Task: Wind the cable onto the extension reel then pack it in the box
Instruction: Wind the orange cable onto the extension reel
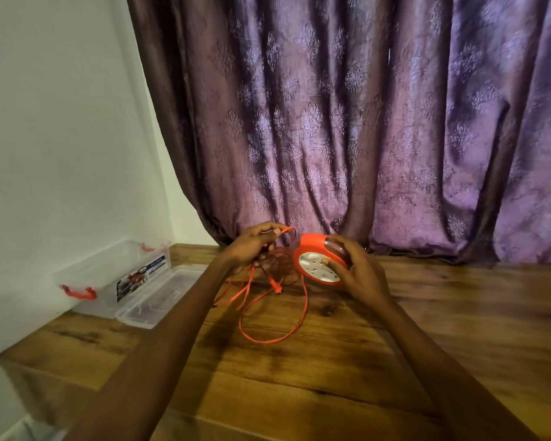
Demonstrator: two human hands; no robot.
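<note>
Two bare forearms reach forward over the wooden table (331,377), one hand at the end of each. Below and between the hands, loose loops of one orange cable (305,308) sprawl on the wood, trailing up into a tangle under the left hand (252,246), whose fingers are curled and pinching a strand of that cable near its top. Just right of it, the right hand (353,268) wraps around one round orange extension reel (315,262), held tilted on edge with its white socket face toward the camera, thumb pressed on that face. Well left of the left hand sits one clear plastic box (115,275) with two red latches, its lid (159,297) open beside it; its label is too blurred to read. Beyond hangs a purple patterned curtain (363,122).
</note>
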